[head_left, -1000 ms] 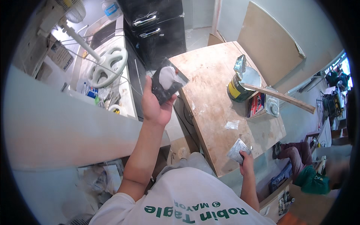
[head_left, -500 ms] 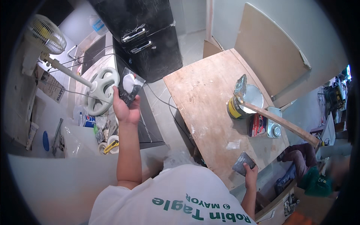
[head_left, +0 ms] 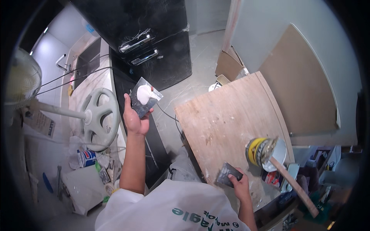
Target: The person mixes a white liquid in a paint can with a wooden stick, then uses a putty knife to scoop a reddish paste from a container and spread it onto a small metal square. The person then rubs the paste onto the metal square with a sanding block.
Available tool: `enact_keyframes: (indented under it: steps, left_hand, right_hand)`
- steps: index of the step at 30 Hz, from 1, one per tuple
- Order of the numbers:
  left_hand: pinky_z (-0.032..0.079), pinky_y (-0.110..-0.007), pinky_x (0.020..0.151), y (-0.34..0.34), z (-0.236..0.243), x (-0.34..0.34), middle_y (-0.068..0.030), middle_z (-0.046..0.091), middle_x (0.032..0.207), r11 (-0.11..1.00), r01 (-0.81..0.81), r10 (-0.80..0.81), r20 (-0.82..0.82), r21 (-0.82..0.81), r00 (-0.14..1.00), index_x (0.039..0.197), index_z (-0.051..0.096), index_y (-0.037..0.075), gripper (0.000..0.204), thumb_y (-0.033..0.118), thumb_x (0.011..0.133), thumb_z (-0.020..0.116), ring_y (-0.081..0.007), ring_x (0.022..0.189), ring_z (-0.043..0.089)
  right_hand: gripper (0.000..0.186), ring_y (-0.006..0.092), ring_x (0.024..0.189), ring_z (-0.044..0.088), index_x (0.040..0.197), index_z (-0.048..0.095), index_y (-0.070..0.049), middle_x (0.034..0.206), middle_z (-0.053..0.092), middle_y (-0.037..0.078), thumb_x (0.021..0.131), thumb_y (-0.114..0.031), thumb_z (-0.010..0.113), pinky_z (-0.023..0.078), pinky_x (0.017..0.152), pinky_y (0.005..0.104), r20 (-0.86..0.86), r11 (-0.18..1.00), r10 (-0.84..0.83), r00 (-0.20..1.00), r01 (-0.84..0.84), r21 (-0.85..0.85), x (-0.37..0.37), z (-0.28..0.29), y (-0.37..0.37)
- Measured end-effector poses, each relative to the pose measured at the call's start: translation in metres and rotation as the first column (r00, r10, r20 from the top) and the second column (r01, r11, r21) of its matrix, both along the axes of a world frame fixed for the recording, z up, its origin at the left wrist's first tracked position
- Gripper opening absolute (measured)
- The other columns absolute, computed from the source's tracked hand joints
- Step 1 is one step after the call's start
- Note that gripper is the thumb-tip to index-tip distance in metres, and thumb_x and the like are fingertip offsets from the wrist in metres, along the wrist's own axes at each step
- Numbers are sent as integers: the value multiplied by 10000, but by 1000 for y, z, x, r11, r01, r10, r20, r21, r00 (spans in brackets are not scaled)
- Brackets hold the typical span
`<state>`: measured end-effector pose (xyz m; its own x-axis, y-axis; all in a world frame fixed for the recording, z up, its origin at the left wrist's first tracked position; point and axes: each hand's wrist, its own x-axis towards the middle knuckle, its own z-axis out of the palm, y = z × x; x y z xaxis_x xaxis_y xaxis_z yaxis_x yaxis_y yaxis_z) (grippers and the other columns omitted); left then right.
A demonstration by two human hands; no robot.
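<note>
My left hand (head_left: 138,124) is closed around a dark flat plate (head_left: 139,107), raised beside the counter. White putty (head_left: 144,94) lies in a smooth lump on the plate, with a small reddish-brown spot at the lump's edge. Over the near left part of the wooden tabletop (head_left: 216,127), my right hand (head_left: 241,185) grips a dark rectangular putty spreader (head_left: 223,175), thumb on its face. On the table's right side stands an open yellow and black tin (head_left: 254,151). A wooden stick (head_left: 296,188) rests across its rim and sticks out toward me.
A red and dark box (head_left: 272,178) and a light metal can (head_left: 291,174) sit by the tin. To the left are a fan's grey wheel-like base (head_left: 113,119) and a cluttered counter. A black refrigerator (head_left: 162,69) stands ahead; a brown board (head_left: 304,88) leans on the right wall.
My view has turned, so the table and tin appear lower. My right hand with the spreader has moved left over the table. The plate in my left hand now tilts more toward view.
</note>
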<state>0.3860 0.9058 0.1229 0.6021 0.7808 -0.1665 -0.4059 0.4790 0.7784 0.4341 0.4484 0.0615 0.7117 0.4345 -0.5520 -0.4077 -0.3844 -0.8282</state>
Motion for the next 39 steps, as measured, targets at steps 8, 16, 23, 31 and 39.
enact_keyframes:
  steps: [8, 16, 23, 31, 39]
  left_hand:
    - [579, -356, 645, 82, -55, 26, -94, 754, 1172, 988, -95, 84, -91, -124, 992, 1295, 657, 64, 565, 553, 1115, 440, -221, 953, 747]
    - [532, -284, 666, 149, -63, 18, -86, 739, 1284, 979, -139, 109, -191, -151, 976, 1389, 638, 84, 569, 525, 1139, 381, -181, 1046, 715]
    - [549, -297, 668, 173, -58, 52, -85, 742, 1276, 980, -116, 84, -189, -161, 978, 1370, 646, 80, 557, 522, 1134, 401, -180, 1038, 718]
    - [576, -310, 658, 157, -35, 95, -72, 755, 1230, 992, -47, 26, -175, -119, 984, 1335, 662, 84, 514, 506, 1120, 465, -178, 1005, 733]
    - [609, -317, 643, 126, 13, 124, -72, 768, 1178, 991, 102, -109, -81, -84, 991, 1331, 664, 73, 524, 498, 1127, 436, -196, 972, 754]
  right_hand:
    - [192, 91, 887, 630, 1130, 683, 5, 953, 703, 9, 955, -68, 709, 505, 845, 260, -76, 967, 235, 969, -241, -83, 70, 10, 139]
    - [184, 89, 867, 617, 1124, 685, 0, 939, 696, 1, 954, -69, 704, 499, 826, 256, -76, 979, 173, 982, -180, -97, 98, 14, 199]
    - [184, 86, 848, 607, 1128, 686, 10, 916, 689, 4, 956, -58, 687, 499, 802, 258, -50, 980, 148, 988, -153, -129, 116, 15, 209]
    - [227, 109, 905, 647, 1178, 692, 34, 986, 727, 53, 971, -56, 665, 523, 850, 277, 24, 986, 116, 993, -112, -125, 131, 38, 189]
    - [237, 112, 895, 647, 1170, 693, 31, 982, 724, 54, 966, -89, 676, 529, 835, 282, 33, 999, -45, 998, 44, 22, 97, 1, 125]
